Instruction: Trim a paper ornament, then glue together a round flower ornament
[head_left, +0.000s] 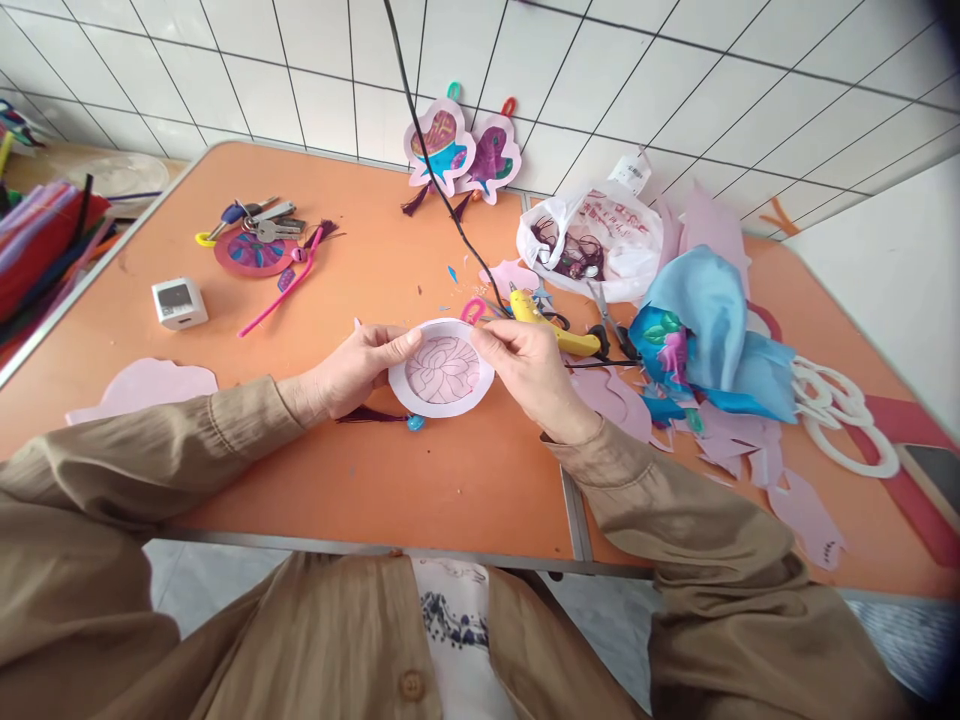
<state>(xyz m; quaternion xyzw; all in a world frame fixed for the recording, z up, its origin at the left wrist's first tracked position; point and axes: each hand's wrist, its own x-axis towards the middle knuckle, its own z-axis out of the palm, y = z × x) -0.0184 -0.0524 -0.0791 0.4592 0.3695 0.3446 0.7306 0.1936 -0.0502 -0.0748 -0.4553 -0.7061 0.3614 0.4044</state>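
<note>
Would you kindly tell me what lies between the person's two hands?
In the head view, a white-rimmed disc with a flower drawing lies between the left hand and the right hand, held at its edge by both.

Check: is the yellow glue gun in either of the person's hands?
No, the yellow glue gun lies just beyond the right hand, which holds the round white-rimmed piece together with the left hand.

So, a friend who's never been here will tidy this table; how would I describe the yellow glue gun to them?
On the orange table, find the white plastic bag by the tiled wall. Between that bag and the person's right hand lies the glue gun. Its bright yellow body sets it apart from the pink scraps and blue cloth nearby.
</note>
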